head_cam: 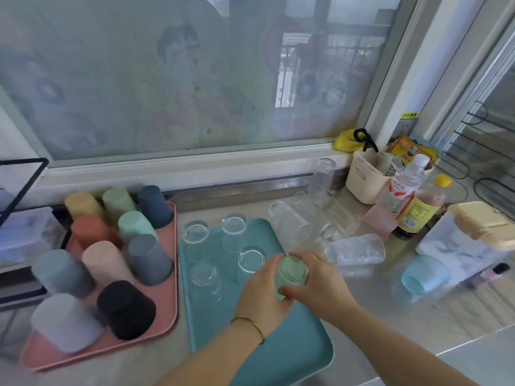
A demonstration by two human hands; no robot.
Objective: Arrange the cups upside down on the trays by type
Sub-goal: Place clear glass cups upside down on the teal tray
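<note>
Your left hand (262, 288) and right hand (317, 280) both curl their fingers round a pale green glass (292, 270), base up, near the right side of the teal tray (292, 355). I cannot tell whether its rim has met the tray yet.

A clear glass (250, 259) stands inverted just beside your left fingers, so a sideways shift could knock it. Set the green glass too far right and its rim may catch the tray's raised edge and tip. The glasses lying on their sides (292, 224) on the counter could roll if brushed.

The dark bottle (418, 215) carries a yellow label, and the window frame has a yellow sticker (409, 115). The writing on both is too small to read.
</note>
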